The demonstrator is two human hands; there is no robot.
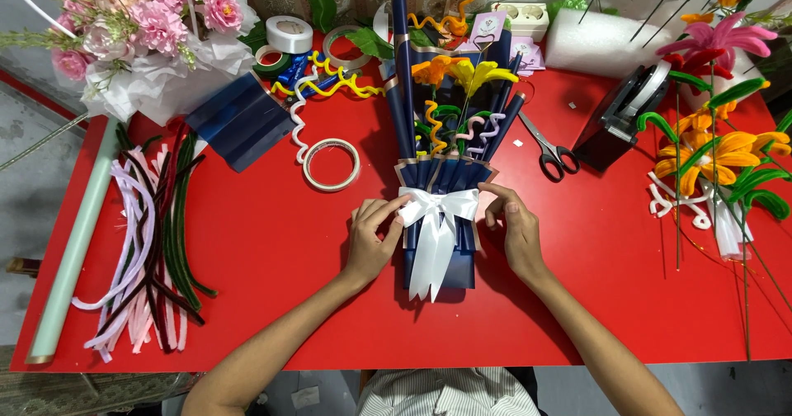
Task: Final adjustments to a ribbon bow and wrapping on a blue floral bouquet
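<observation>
A small bouquet wrapped in navy paper (440,261) lies on the red table (272,243), its orange and yellow pipe-cleaner flowers (452,73) pointing away from me. A white satin bow (436,218) is tied around its waist, tails hanging toward me. My left hand (370,236) pinches the bow's left loop with thumb and fingertips. My right hand (513,228) rests at the bouquet's right edge, its fingertips touching the bow's right loop and the wrapping.
Scissors (551,150) and a black tape dispenser (625,112) lie right of the bouquet. A tape ring (331,164), folded navy paper (236,120) and pipe cleaners (153,247) lie left. A pink bouquet (147,28) sits at far left, orange flowers (714,156) at right.
</observation>
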